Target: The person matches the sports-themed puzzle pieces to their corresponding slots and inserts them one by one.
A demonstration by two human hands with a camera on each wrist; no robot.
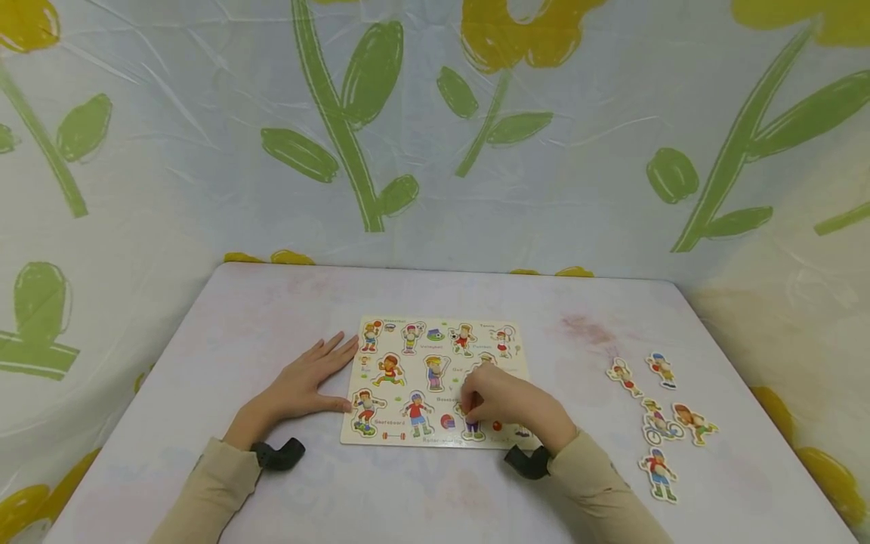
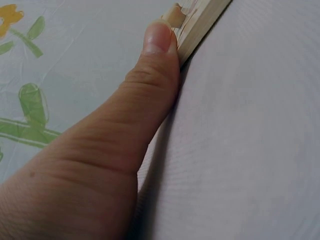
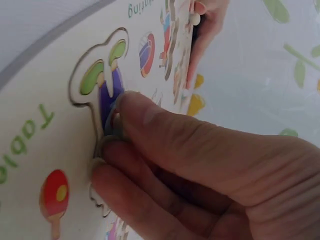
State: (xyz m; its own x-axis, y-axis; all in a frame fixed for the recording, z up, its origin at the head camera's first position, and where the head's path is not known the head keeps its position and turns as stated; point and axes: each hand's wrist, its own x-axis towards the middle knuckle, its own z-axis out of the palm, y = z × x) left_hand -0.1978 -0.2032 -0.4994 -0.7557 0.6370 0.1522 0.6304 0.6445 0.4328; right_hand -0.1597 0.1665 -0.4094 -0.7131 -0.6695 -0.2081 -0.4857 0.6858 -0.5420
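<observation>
Fingers of the right hand point(image 1: 508, 399) are bent and grasp a purple-trousered figure piece point(image 3: 106, 102) by its upper part, thumb and forefinger meeting over it; whatever they pinch there is hidden by the fingertips. That piece lies in the bottom row of a pale puzzle board point(image 1: 394, 404), right of the middle, its green shoes toward the board's near edge. In the right wrist view a dark outline runs round the shoes, and a printed red bat point(image 3: 55, 192) shows beside the green word "Table".

Fingers of the left hand point(image 1: 309, 385) are released and spread, holding nothing; the thumb and a fingertip touch the board's left edge. In the left wrist view the thumb sits against the board's thick side, just beside a pale knob point(image 2: 173, 17).

Across the board stand rows of sports figures, among them a runner point(image 1: 389, 370), a golfer point(image 1: 435, 372) and a skateboarder point(image 1: 365, 412). Right of the board, well apart from it, five loose pieces lie on the bench: a racket player point(image 1: 623, 377), a figure in a blue cap point(image 1: 661, 370), a cyclist point(image 1: 655, 423), a figure with bent legs point(image 1: 695, 424) and, nearest the person, a figure in green boots point(image 1: 658, 474). Beige sleeves point(image 1: 214, 480) cover both forearms, and a flowered cloth point(image 1: 224, 151) rises behind the bench point(image 1: 381, 499).
</observation>
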